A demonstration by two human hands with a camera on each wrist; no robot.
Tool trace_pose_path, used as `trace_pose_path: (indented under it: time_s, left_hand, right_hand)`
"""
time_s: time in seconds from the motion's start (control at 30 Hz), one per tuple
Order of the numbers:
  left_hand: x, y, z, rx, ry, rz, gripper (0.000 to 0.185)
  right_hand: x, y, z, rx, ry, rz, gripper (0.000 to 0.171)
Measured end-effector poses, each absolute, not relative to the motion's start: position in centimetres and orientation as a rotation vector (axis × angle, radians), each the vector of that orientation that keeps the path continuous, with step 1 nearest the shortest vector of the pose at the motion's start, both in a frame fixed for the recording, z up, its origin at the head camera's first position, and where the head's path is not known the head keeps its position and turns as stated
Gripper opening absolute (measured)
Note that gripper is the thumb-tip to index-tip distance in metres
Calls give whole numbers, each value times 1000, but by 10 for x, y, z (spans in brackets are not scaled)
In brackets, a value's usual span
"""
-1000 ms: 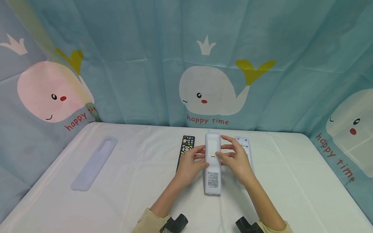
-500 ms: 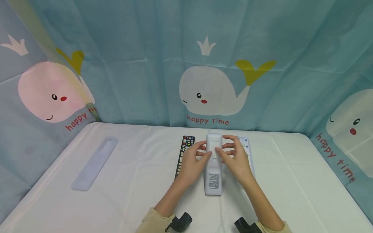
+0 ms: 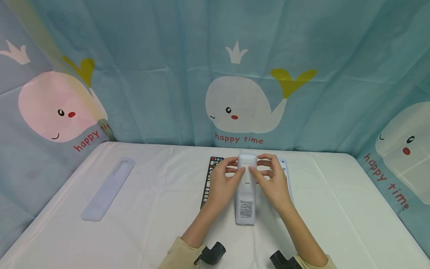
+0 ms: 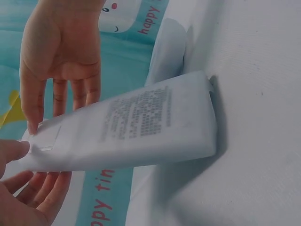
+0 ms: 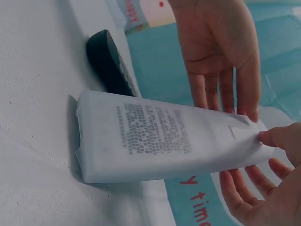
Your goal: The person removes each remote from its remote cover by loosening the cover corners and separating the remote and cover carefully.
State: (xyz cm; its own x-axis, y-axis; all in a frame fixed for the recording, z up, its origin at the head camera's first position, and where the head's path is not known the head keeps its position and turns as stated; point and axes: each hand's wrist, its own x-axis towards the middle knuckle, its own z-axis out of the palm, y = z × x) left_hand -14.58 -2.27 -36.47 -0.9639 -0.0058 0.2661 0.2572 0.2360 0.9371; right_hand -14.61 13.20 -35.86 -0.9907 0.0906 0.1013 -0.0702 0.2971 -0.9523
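A white remote (image 3: 246, 196) in a clear sleeve lies back side up, with a printed label near its close end. Its near end rests on the table (image 3: 161, 209) and its far end is raised. My left hand (image 3: 222, 181) and right hand (image 3: 273, 182) hold the far end from either side, thumbs on top by the battery lid and fingers beneath. The left wrist view shows the remote (image 4: 141, 127) between my left hand (image 4: 28, 197) and right hand (image 4: 61, 52). In the right wrist view, the remote (image 5: 160, 136) sits between my right hand (image 5: 263, 188) and left hand (image 5: 221, 52).
A black remote (image 3: 205, 194) (image 5: 108, 63) lies just left of the held one, partly under my left hand. A white sleeved remote (image 3: 284, 168) lies to the right. An empty pale sleeve (image 3: 108, 188) lies far left. A whale-print curtain (image 3: 235, 74) surrounds the table.
Both hands have slid along the white remote toward its far end, and the thumbs now meet near the top. The remote has shifted only slightly.
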Motion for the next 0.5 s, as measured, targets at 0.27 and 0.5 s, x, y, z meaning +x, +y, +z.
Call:
trace_pose_path:
  time_s: [0.27,0.5]
  left_hand:
    - [-145,-21,-360,-241,-2216,-1827,35]
    - [-145,-22,-360,-223,-2178,-1886,35]
  right_hand:
    - [-143,132,-354,29,-2358,1857,42]
    - [-141,132,-351,48,-2370,1830,36]
